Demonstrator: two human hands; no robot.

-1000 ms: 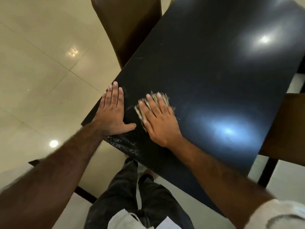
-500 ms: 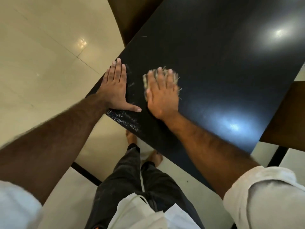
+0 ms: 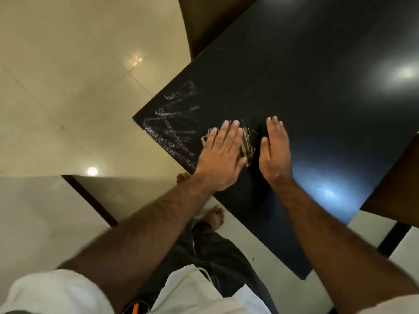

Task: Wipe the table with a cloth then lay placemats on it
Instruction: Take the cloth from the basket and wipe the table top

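A glossy black table [image 3: 306, 87] fills the upper right of the head view. My left hand [image 3: 221, 155] lies flat, fingers spread, on a small tan frayed cloth [image 3: 247, 145] near the table's near-left corner. Only the cloth's fringed right edge and a bit of its left edge show past my fingers. My right hand [image 3: 275, 152] rests just right of the cloth, fingers straight and together, holding nothing. Whitish wiping streaks [image 3: 174, 125] mark the corner left of the cloth. No placemat is in view.
A brown chair [image 3: 208, 21] stands tucked against the table's far-left side. Another brown chair [image 3: 394, 182] stands at the right edge. My bare feet [image 3: 216, 217] stand on the cream tiled floor [image 3: 68, 75] beside the near table edge.
The cloth has passed from under my right hand to under my left hand. My left hand moved off the table corner, which now shows streaks, and my right hand shifted right.
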